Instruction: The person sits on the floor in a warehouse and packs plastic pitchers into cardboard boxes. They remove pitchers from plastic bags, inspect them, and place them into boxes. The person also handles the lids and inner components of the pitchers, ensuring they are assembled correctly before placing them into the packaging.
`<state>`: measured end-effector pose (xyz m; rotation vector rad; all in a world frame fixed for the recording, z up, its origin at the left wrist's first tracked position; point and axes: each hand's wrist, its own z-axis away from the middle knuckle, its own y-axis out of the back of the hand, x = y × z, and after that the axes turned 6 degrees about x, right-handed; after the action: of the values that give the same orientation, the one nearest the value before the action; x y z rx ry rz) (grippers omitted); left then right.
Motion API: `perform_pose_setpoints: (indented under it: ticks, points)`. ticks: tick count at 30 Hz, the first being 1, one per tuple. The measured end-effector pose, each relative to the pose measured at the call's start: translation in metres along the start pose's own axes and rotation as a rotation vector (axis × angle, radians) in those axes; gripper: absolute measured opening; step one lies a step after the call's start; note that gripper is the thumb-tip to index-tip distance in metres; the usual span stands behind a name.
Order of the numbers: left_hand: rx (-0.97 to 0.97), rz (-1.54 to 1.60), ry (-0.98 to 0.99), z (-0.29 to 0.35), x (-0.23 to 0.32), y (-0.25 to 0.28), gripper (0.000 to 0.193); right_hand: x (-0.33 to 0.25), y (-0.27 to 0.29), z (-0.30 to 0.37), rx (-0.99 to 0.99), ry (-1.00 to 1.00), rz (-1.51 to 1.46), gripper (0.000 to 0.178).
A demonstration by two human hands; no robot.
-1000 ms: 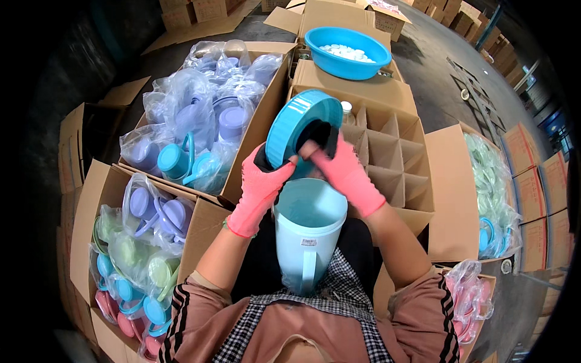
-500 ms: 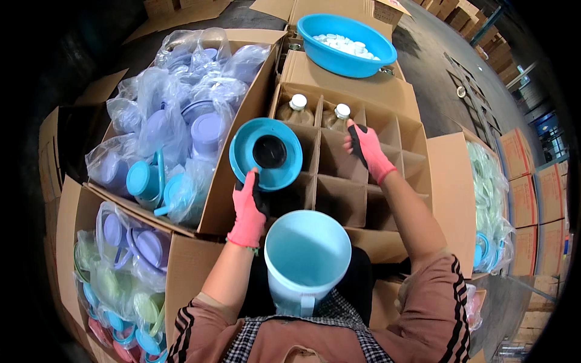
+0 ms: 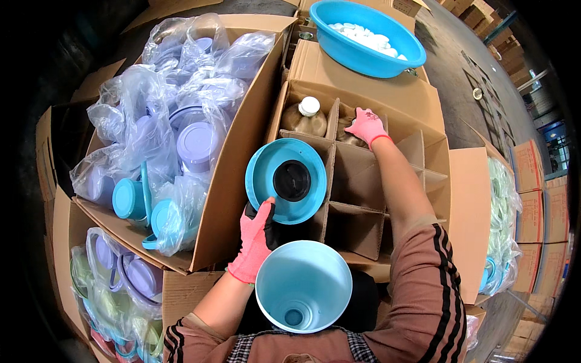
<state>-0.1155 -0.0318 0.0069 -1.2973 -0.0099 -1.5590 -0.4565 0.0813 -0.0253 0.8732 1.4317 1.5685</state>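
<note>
My left hand (image 3: 256, 241), in a pink glove with black palm, grips the near rim of a round blue lid (image 3: 261, 181) with a black centre disc, thumb on top. My right hand (image 3: 368, 126), gloved alike, reaches into a back compartment of the divided carton (image 3: 357, 162). Its fingers close over the top of a clear bottle (image 3: 351, 138), whose cap is hidden beneath the glove. To its left, another clear bottle (image 3: 305, 124) with a white cap stands upright in its own compartment. A light blue pitcher (image 3: 304, 266), mouth up, stands at my lap, apart from both hands.
A blue basin (image 3: 363, 54) of white caps sits on the carton's far flap. To the left, an open carton (image 3: 233, 175) holds bagged purple and blue jugs. A lower carton (image 3: 181, 296) has more bagged ware. Stacked cartons (image 3: 529, 181) stand at right.
My right hand has moved from beside the second bottle's white cap to over it, covering it. The view has shifted; the lid stays in my left hand, and the pitcher's inside shows more.
</note>
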Motion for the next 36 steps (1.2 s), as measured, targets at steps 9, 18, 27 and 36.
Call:
perform_pose_setpoints:
  ticks: [9,18,27,36]
  points:
    - [-0.019,0.259,0.061,-0.019,-0.023,0.019,0.022,-0.005,0.033,0.043,0.029,-0.099,-0.066,0.058]
    - [-0.165,0.474,0.038,-0.025,-0.014,0.031,0.034,0.037,0.220,0.163,0.583,0.026,-0.512,0.039]
    - [-0.886,0.722,0.018,0.049,0.040,-0.006,0.040,0.065,0.182,0.341,0.259,-0.272,-1.828,0.038]
    - [-0.038,-0.772,-1.257,0.024,0.092,0.025,0.008,-0.060,0.107,0.384,-0.108,0.382,-1.623,0.077]
